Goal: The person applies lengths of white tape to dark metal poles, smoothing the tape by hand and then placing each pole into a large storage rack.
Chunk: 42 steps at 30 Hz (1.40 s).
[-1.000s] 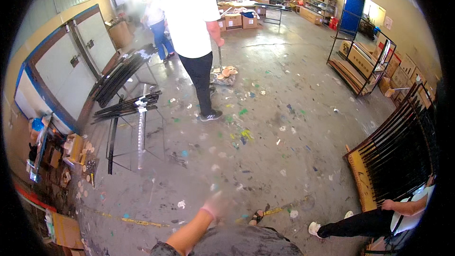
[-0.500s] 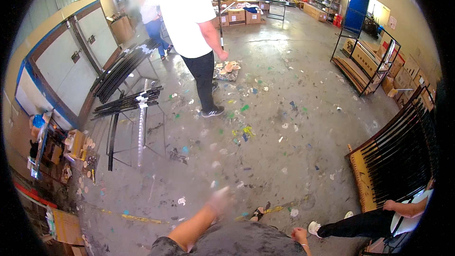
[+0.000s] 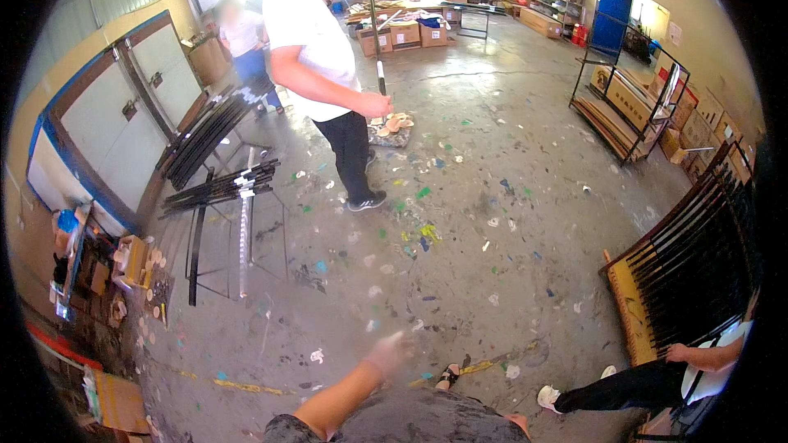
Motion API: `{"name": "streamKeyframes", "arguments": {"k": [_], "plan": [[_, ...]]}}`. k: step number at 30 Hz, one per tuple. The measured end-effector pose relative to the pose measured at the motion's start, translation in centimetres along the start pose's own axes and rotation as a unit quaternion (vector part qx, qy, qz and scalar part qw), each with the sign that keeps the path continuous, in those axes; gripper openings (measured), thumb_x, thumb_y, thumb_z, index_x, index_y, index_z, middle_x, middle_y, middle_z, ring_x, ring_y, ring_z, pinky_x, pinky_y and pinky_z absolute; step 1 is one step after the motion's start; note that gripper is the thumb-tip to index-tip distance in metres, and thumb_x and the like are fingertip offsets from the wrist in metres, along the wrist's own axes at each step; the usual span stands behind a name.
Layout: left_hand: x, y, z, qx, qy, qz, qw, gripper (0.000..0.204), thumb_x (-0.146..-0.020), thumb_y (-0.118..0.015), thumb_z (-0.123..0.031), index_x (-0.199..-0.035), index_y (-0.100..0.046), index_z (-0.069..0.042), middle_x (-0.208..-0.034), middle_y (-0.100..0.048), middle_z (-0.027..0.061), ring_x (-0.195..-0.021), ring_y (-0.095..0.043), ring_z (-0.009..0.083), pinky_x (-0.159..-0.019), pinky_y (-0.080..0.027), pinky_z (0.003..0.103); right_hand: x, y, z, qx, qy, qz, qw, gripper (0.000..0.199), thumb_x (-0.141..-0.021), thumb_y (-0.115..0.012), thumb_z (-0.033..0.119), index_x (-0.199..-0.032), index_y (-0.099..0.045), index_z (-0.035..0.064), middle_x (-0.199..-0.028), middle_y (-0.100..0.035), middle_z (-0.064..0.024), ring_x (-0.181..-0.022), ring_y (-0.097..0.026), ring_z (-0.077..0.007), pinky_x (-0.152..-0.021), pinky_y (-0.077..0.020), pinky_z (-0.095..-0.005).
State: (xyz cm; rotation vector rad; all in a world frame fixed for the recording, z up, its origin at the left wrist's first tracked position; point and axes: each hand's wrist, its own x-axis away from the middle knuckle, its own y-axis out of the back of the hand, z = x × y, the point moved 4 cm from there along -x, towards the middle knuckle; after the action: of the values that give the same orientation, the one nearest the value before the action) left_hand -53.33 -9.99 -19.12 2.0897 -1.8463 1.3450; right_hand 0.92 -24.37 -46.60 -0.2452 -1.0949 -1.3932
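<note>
Grey paint-flecked concrete floor point(image 3: 492, 279) lies beneath the blurred, empty, loosely open left hand point(image 3: 387, 353), which seems mid-reach forward; right hand unseen.

head view looks down and ahead over the workshop floor point(image 3: 492, 197); rim bent, perhaps blurred.

This is looking like a metal workshop or small factory hall: a paint-speckled concrete floor point(image 3: 492, 197) is spreading wide, black metal bars point(image 3: 217, 184) are lying on a stand at the left, a rack of black frames point(image 3: 698, 262) is leaning at the right, and cardboard boxes point(image 3: 402, 33) and shelving point(image 3: 558, 4) are lining the far end.
</note>
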Motion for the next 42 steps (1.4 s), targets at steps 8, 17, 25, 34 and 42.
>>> {"name": "streamKeyframes", "arguments": {"k": [8,17,25,34,42], "plan": [[1.8,-1.6,-0.8,-0.101,-0.064,0.050,0.992,0.036,-0.092,-0.044,-0.029,-0.112,-0.049,0.001,-0.108,-0.056,0.0167,-0.095,-0.054,0.0273,-0.080,-0.045,0.033,13.3,0.7,17.8,-0.032,-0.075,-0.031,0.996,0.013,-0.072,-0.063,0.016,-0.071,-0.064,0.0028,-0.061,-0.061,-0.0088,-0.051,-0.058,-0.0173,-0.047,-0.0461,-0.0304],[6.3,-12.2,-18.5,-0.596,-0.403,-0.140,0.680,0.056,-0.072,-0.066,-0.021,-0.118,-0.046,0.003,-0.110,-0.053,0.0239,-0.099,-0.053,0.0346,-0.088,-0.042,0.039,14.6,-0.1,18.1,-0.008,-0.083,-0.030,0.996,0.019,-0.069,-0.063,0.020,-0.070,-0.066,0.0014,-0.060,-0.062,-0.0074,-0.051,-0.058,-0.0154,-0.050,-0.0460,-0.0283],[3.8,-17.3,-40.8,-0.695,-0.565,-0.324,0.304,0.075,-0.064,-0.073,-0.023,-0.124,-0.038,0.006,-0.117,-0.047,0.0217,-0.116,-0.042,0.0343,-0.098,-0.033,0.040,10.8,-1.0,12.5,-0.096,-0.052,-0.046,0.993,0.016,-0.071,-0.061,0.015,-0.068,-0.066,-0.0002,-0.059,-0.061,-0.0069,-0.050,-0.056,-0.0153,-0.050,-0.0458,-0.0318],[-3.3,-20.4,-46.9,-0.820,-0.399,-0.177,0.370,0.038,-0.078,-0.059,-0.042,-0.084,-0.060,-0.005,-0.086,-0.063,0.0153,-0.085,-0.061,0.0294,-0.074,-0.047,0.040,17.6,0.2,16.8,-0.097,-0.087,-0.072,0.989,0.019,-0.073,-0.063,0.017,-0.078,-0.065,-0.0013,-0.065,-0.063,-0.0099,-0.058,-0.057,-0.0155,-0.051,-0.0441,-0.0320],[-4.8,-22.8,-39.3,-0.611,-0.399,0.001,0.684,0.025,-0.081,-0.056,-0.022,-0.094,-0.054,-0.002,-0.074,-0.056,0.0106,-0.073,-0.059,0.0218,-0.068,-0.046,0.034,13.0,2.9,23.1,-0.087,0.124,-0.153,0.977,0.019,-0.075,-0.059,0.015,-0.081,-0.064,-0.0028,-0.063,-0.060,-0.0072,-0.057,-0.055,-0.0125,-0.052,-0.0432,-0.0283]]}}
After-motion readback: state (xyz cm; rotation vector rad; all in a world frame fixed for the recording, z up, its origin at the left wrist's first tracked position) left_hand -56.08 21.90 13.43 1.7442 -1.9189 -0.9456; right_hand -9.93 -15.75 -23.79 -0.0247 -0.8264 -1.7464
